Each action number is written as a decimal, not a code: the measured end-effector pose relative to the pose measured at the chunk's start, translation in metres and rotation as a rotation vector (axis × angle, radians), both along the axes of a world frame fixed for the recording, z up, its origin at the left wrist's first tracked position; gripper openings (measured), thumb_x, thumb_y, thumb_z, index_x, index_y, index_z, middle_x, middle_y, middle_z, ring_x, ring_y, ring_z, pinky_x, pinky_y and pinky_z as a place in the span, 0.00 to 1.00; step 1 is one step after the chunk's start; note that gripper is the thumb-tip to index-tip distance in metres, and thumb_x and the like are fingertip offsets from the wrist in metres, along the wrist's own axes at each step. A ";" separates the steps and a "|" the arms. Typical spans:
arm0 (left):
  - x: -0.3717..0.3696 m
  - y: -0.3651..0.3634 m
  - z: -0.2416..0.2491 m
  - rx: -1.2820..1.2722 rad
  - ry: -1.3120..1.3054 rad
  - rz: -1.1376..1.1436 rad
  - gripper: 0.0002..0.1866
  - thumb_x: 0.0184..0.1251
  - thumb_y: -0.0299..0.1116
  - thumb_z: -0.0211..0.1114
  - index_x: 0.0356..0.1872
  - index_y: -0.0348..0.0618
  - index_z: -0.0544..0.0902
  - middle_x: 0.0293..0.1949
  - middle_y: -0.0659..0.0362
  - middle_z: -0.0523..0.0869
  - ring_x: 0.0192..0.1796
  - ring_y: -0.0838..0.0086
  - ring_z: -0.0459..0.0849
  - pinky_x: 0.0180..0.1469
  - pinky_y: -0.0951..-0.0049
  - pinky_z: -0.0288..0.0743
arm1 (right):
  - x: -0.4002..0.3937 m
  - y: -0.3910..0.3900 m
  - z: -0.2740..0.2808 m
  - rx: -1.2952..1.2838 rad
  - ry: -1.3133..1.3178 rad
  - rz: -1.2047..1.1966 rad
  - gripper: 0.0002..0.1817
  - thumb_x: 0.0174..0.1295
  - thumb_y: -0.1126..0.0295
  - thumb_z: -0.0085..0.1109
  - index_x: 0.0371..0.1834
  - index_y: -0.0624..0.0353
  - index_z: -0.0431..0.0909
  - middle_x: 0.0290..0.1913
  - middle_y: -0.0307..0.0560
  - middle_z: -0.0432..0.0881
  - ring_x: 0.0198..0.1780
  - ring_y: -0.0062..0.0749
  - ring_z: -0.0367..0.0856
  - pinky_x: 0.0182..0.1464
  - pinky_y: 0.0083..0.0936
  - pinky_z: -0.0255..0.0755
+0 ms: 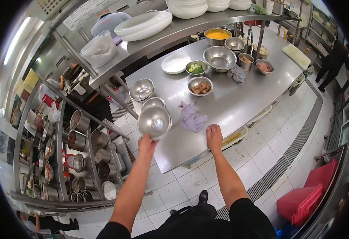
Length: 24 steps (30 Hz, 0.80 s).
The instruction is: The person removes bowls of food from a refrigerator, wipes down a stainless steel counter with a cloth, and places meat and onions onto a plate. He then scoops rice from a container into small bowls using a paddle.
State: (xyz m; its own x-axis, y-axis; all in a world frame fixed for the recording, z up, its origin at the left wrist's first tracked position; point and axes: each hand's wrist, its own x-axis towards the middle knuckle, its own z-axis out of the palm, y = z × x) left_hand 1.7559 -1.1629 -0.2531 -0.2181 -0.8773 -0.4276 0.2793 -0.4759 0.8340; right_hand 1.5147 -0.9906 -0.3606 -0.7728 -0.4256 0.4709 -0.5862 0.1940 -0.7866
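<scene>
My left hand [145,146] grips the near rim of a steel mixing bowl [154,119] at the table's left corner, tilted so its inside faces me. Just behind it is another steel bowl [153,103], partly covered, with stacked steel bowls [141,90] farther back. Curled into a fist, my right hand [214,138] rests at the front edge of the steel table [174,153]; nothing shows sticking out of it. Left of that fist lies a crumpled lilac cloth [191,117]. Beyond the cloth stand a bowl of brown chunks [200,86] and a bowl of green vegetables [196,68].
A white plate [175,63], a large steel bowl [220,58] and a pot of orange liquid [217,35] stand farther back. An overhead shelf [150,34] carries white dishes. To the left is a rack of pots [79,120]. A person [334,63] is at far right.
</scene>
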 end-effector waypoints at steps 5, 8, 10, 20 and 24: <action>-0.061 -0.079 -0.013 -0.015 -0.106 0.101 0.16 0.68 0.24 0.52 0.54 0.26 0.71 0.47 0.47 0.79 0.44 0.60 0.83 0.47 0.63 0.84 | 0.000 0.002 -0.002 0.074 0.005 0.031 0.09 0.62 0.68 0.58 0.38 0.61 0.82 0.50 0.51 0.78 0.47 0.47 0.80 0.50 0.36 0.74; -0.050 -0.090 -0.042 0.029 0.010 0.073 0.16 0.70 0.26 0.54 0.54 0.25 0.71 0.45 0.47 0.80 0.42 0.62 0.83 0.43 0.65 0.85 | 0.000 0.000 0.001 0.083 0.010 0.027 0.08 0.60 0.70 0.59 0.36 0.63 0.82 0.49 0.52 0.78 0.46 0.48 0.80 0.49 0.36 0.75; -0.023 -0.074 -0.068 0.064 0.067 0.125 0.17 0.73 0.31 0.54 0.55 0.29 0.72 0.44 0.49 0.81 0.41 0.65 0.83 0.39 0.66 0.85 | 0.002 0.001 0.001 0.083 0.022 0.044 0.07 0.59 0.72 0.59 0.35 0.64 0.82 0.48 0.53 0.78 0.45 0.48 0.80 0.47 0.36 0.75; 0.444 0.254 -0.288 -0.308 -1.463 -1.520 0.21 0.62 0.44 0.54 0.41 0.37 0.85 0.46 0.45 0.86 0.47 0.54 0.85 0.51 0.54 0.77 | 0.006 -0.001 -0.029 0.146 -0.112 -0.011 0.14 0.60 0.70 0.56 0.48 0.63 0.74 0.47 0.53 0.78 0.46 0.43 0.78 0.50 0.35 0.72; 0.572 0.359 -0.267 0.543 -1.160 -0.776 0.13 0.56 0.38 0.59 0.30 0.38 0.86 0.27 0.51 0.87 0.24 0.63 0.85 0.33 0.61 0.80 | 0.079 -0.027 -0.011 0.108 -0.135 0.101 0.12 0.61 0.70 0.58 0.44 0.65 0.77 0.38 0.52 0.80 0.40 0.41 0.79 0.45 0.33 0.72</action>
State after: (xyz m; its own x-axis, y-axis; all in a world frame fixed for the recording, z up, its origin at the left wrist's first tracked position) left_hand 2.3277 -0.8037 -0.5200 0.1378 -0.3870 -0.9117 -0.8570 -0.5081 0.0861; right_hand 1.5932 -1.0177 -0.3712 -0.7770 -0.5461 0.3131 -0.4971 0.2271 -0.8374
